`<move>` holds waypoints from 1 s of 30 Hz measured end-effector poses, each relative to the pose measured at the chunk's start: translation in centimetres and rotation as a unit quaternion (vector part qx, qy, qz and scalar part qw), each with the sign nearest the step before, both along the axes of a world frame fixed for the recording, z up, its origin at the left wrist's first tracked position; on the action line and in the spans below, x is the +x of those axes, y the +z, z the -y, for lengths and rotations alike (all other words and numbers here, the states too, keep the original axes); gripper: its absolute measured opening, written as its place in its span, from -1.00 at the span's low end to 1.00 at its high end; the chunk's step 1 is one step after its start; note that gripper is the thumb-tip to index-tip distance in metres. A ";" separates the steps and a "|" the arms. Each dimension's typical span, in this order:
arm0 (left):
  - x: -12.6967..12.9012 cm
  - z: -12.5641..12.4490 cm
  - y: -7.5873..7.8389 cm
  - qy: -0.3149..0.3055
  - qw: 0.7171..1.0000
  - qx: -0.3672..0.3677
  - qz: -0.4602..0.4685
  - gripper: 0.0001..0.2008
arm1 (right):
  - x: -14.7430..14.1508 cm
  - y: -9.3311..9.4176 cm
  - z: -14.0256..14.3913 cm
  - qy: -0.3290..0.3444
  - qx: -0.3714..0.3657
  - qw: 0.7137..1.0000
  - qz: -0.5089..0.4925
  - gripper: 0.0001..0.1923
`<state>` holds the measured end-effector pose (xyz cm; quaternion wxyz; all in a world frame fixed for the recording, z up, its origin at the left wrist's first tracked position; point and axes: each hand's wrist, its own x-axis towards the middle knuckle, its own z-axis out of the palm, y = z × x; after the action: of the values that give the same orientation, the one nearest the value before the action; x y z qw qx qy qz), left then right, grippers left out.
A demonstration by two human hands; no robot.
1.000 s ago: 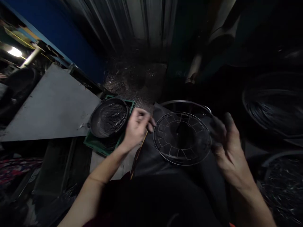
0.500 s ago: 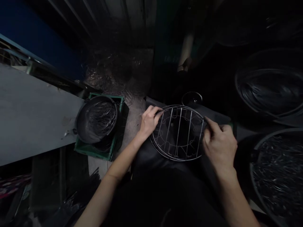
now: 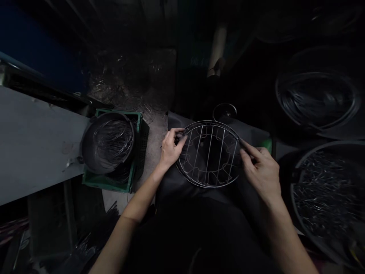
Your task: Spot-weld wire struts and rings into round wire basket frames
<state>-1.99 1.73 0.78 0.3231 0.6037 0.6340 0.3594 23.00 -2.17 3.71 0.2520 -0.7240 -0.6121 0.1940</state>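
The left fingers [image 3: 178,134] are pinching the near-left rim of a round wire rack [image 3: 209,154], thumb and fingertips closed narrowly on the outer ring, and the left hand [image 3: 170,148] is sitting just off the rack's edge so that the grid is staying uncovered. Across from it the right fingers [image 3: 247,147] are closing on the opposite rim in the same narrow pinch, with the right hand [image 3: 261,171] lying outside the ring. Gripped at two opposite points like this, the rack is being kept level and steady between the hands, its parallel cross wires and the scalloped inner wire open to view; that looks to me like the reason for holding it by the rim rather than flat on a palm.

Under the fingers, the rack is hovering just over a dark cloth [image 3: 182,182] spread across the person's lap. Just beyond the rack, away from the fingertips, a small round ring [image 3: 224,111] is lying on the same dark surface. Out past the left hand, a dark bowl of wire loops [image 3: 107,141] is sitting in a green crate [image 3: 137,152], within that arm's reach. Out past the right hand, a big tub of short wire pieces [image 3: 327,190] is standing near, and another dark basin [image 3: 316,99] is resting farther off behind it.
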 end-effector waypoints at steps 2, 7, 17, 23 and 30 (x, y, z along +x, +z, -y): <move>0.0 -0.1 -0.1 -0.011 1.000 -0.016 0.012 -0.72 | 0.1 0.0 0.2 -0.018 -0.005 1.000 -0.021 -0.54; -0.1 -0.3 -0.4 -0.020 1.000 -0.017 0.004 -0.73 | 0.1 0.1 0.7 -0.062 -0.010 0.995 -0.077 -0.57; -0.1 0.7 0.5 0.017 0.999 -0.011 -0.042 -0.74 | -1.1 1.0 -0.4 -0.044 0.090 0.993 0.053 -0.65; 0.1 0.8 0.4 0.040 0.998 0.001 -0.045 -0.74 | -1.3 1.4 -0.7 -0.043 0.109 0.989 0.086 -0.64; 0.2 0.3 0.6 0.055 0.997 -0.007 0.043 -0.75 | -1.6 2.2 -1.2 -0.046 0.114 0.991 0.059 -0.64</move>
<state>-1.80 1.45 1.37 0.3342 0.5491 0.6544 0.3982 21.44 -0.98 5.95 0.3051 -0.7284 -0.6098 0.0675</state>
